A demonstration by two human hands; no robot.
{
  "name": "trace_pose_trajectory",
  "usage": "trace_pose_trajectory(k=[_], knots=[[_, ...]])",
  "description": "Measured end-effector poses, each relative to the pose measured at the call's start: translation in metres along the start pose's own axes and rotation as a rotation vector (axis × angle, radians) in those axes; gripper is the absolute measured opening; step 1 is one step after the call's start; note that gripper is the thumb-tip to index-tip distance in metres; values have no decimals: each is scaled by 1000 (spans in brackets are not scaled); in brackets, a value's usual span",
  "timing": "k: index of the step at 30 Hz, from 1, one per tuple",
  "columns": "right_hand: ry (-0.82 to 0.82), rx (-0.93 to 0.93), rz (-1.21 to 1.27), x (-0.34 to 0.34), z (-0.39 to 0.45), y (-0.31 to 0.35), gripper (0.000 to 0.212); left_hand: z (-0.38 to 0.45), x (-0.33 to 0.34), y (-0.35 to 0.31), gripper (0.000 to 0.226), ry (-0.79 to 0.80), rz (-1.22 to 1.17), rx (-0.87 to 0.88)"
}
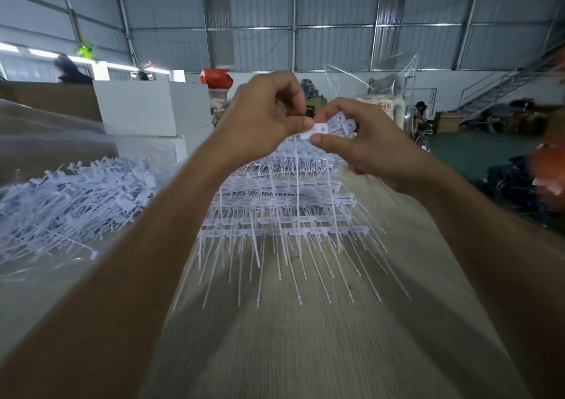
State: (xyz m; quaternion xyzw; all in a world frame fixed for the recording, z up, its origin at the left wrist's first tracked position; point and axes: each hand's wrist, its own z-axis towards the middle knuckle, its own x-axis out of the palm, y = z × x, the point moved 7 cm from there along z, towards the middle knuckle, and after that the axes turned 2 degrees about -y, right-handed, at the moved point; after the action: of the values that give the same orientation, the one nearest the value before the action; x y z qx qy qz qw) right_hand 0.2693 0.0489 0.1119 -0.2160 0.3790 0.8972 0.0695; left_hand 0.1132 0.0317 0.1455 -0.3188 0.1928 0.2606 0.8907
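Note:
Both hands are raised in front of me over a wooden table (305,337). My right hand (363,148) grips a bundle of white plastic seal tags (339,125) by their flat heads, their thin tails hanging down. My left hand (269,120) pinches the head of one tag (316,129) at the bundle's near end, thumb against my right thumb. Below the hands, rows of the same tags (284,212) lie stacked on the table with tails pointing toward me.
A loose heap of white tags (76,200) lies at the left on clear plastic sheeting. White boxes (146,108) stand behind it. Beyond is a warehouse floor with people, a metal staircase (501,90) and dark piles at the right.

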Motion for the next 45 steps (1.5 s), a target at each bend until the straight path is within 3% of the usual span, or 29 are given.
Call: trace_pose_trajectory(k=[4, 8, 14, 28, 35, 41, 45], knots=[[-35, 10, 73, -7, 0, 3, 19, 0, 2, 1, 15, -28, 12, 20], [-97, 41, 177, -14, 1, 5, 18, -1, 2, 10, 28, -75, 143, -13], [-65, 53, 287, -9, 1, 9, 13, 1, 2, 5, 40, -73, 56, -25], [-12, -194, -202, -1, -4, 38, 14, -2, -2, 2, 52, -77, -52, -171], [-85, -306, -419, 2, -5, 47, 13, -2, 0, 9, 30, -30, -221, -284], [-114, -342, -431, 5, -4, 52, 18, -2, 0, 14, 44, 12, -311, -306], [-164, -342, -404, 4, -5, 51, 16, -1, 0, 10, 32, 9, -272, -275]])
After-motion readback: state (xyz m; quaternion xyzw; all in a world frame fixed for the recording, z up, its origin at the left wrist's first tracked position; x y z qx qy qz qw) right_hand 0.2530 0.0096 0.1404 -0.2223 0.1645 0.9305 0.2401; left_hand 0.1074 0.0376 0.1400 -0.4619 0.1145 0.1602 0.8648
